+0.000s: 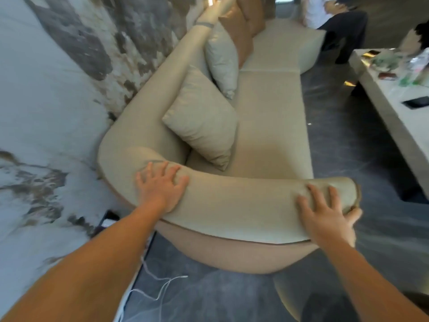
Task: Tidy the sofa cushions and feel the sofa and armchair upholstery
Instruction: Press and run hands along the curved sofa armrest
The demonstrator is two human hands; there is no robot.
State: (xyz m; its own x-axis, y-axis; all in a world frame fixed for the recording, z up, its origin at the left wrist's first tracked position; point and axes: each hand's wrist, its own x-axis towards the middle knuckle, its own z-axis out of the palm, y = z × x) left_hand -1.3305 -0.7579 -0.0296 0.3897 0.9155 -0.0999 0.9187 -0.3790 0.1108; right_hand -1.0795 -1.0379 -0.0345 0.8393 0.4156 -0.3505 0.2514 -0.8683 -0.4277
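A long beige sofa (pixel 269 117) stretches away from me, its rounded armrest (pixel 232 203) closest. My left hand (pixel 162 184) lies flat on the armrest's left bend, fingers spread. At the armrest's right end, my right hand (pixel 327 212) presses the fabric, thumb hooked around the tip. A beige cushion (pixel 202 129) leans against the backrest near the armrest. Behind it stands a second beige cushion (pixel 222 59), then tan-orange cushions (pixel 243 26) further back. No armchair is visible.
A mottled grey wall (pixel 58 77) runs along the sofa's left side. A low pale table (pixel 394 98) with a phone and clutter stands to the right. A person sits on the sofa's far end (pixel 341 22). White cables (pixel 160 287) lie on the dark floor.
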